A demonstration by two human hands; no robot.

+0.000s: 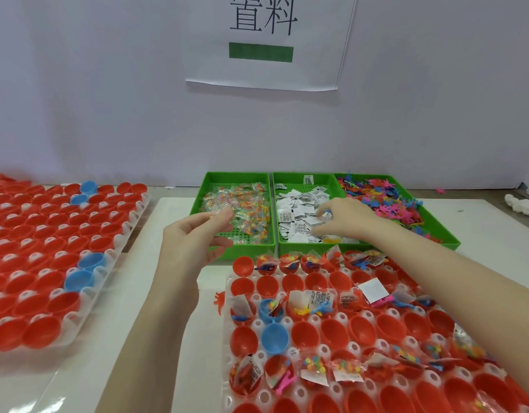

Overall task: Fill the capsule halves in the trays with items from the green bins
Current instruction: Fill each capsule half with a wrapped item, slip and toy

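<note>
Three green bins stand side by side at the back. The left bin (197,201) holds clear candy packets (251,216), the middle bin (290,177) white paper slips (296,225), the right bin (445,234) small colourful plastic figures (385,201). My left hand (197,236) hovers at the left bin's near corner and pinches a clear packet (221,211) between thumb and fingers. My right hand (343,219) reaches into the middle bin with fingers curled on a white slip (324,217). In front lies a white tray (227,323) of red capsule halves (334,332) and two blue ones (274,338); several hold items.
A second tray (120,239) of red halves with a few blue ones sits on the left. A white mat (174,210) covers the table under the bins. A loose red figure (220,302) lies beside the near tray. A white object (522,205) rests far right. A paper sign (266,40) hangs on the wall.
</note>
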